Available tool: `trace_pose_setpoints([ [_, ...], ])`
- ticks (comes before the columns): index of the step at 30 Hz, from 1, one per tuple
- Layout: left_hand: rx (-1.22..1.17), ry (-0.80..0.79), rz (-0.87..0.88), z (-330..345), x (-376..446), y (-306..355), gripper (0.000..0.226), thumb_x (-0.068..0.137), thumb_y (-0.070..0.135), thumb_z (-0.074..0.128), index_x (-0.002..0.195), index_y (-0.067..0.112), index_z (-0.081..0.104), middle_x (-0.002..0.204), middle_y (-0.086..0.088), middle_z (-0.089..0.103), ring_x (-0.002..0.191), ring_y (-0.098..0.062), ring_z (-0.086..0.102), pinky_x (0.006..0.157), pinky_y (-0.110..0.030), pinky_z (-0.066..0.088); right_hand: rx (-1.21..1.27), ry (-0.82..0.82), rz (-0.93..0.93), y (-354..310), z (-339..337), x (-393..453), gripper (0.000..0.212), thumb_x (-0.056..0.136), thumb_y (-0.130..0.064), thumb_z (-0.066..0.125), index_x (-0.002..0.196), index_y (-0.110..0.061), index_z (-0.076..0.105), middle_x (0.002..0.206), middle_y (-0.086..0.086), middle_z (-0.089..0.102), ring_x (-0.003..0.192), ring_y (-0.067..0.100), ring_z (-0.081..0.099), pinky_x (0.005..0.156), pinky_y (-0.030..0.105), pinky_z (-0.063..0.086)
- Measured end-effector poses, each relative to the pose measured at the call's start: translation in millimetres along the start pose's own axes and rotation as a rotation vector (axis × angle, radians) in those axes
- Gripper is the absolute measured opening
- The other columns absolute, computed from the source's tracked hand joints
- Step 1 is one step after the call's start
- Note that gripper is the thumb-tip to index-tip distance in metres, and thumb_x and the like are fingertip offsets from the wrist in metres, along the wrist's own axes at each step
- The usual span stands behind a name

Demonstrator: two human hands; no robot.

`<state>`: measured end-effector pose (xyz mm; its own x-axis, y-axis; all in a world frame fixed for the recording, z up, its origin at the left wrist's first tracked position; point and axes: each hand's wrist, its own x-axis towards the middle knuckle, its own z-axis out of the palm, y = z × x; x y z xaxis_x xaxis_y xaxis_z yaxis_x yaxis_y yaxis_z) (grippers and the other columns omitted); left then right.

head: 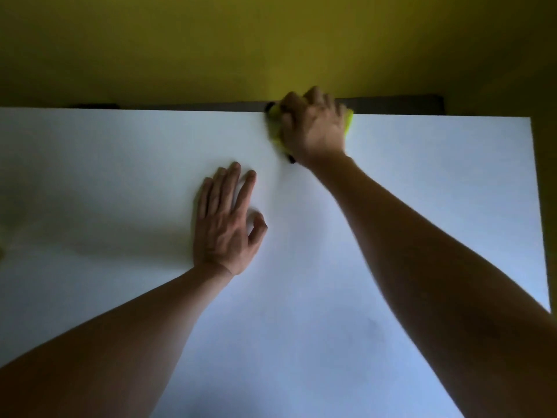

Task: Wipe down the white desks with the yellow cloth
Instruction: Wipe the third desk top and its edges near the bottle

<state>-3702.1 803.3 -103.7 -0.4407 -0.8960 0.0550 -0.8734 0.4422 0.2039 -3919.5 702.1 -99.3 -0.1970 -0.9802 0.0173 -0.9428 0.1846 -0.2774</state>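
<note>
A white desk fills most of the head view. My right hand is stretched out to the desk's far edge and grips the yellow cloth, its fingers curled over it. Only slivers of the cloth show, at the right and left of the hand; the remainder is hidden under my palm. My left hand rests flat on the desk's middle, fingers straight and slightly spread, thumb bent, holding nothing.
A yellow-green wall rises right behind the desk. A dark strip runs along the far edge between desk and wall. The desk's right edge is in view, with dark space beyond it.
</note>
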Motion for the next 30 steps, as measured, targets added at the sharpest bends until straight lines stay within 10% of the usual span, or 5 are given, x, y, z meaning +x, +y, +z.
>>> trace_pose_setpoints([
  [6,-0.005,-0.026,-0.009,-2.3,-0.2,1.0,0.073,0.093,0.034,0.046,0.162,0.014,0.035,0.171,-0.014,0.025,0.158,-0.034,0.024,0.129,-0.053,0.017,-0.066,0.001,0.274,136.4,-52.7,-21.6,0.059,0.084,-0.048,0.027,0.12,-0.023,0.067,0.119,0.023,0.055,0.112,0.041,0.051,0.098,0.045,0.036],
  [11,0.018,-0.042,-0.019,-0.7,1.2,1.8,0.072,0.095,0.035,0.043,0.163,0.014,0.032,0.172,-0.014,0.023,0.158,-0.035,0.024,0.13,-0.051,0.014,-0.112,0.04,0.434,118.3,-43.2,-13.0,0.047,0.087,-0.04,0.039,0.118,-0.02,0.067,0.126,0.021,0.055,0.12,0.039,0.049,0.104,0.046,0.032],
  [20,-0.013,0.009,-0.005,-2.5,1.9,4.8,0.07,0.093,0.03,0.048,0.16,0.012,0.039,0.169,-0.015,0.029,0.156,-0.037,0.029,0.129,-0.053,0.019,-0.007,-0.026,0.038,2.1,-12.1,-6.6,0.033,0.097,-0.041,0.043,0.118,-0.024,0.062,0.112,0.013,0.056,0.105,0.035,0.052,0.091,0.043,0.032],
  [30,0.009,0.045,-0.169,1.5,15.0,40.3,0.059,0.094,0.029,0.045,0.148,0.005,0.049,0.16,-0.021,0.042,0.146,-0.042,0.04,0.123,-0.056,0.028,-0.029,0.042,0.211,205.3,-63.9,-31.8,0.058,0.085,-0.046,0.025,0.115,-0.02,0.067,0.112,0.023,0.055,0.106,0.041,0.051,0.096,0.045,0.035],
])
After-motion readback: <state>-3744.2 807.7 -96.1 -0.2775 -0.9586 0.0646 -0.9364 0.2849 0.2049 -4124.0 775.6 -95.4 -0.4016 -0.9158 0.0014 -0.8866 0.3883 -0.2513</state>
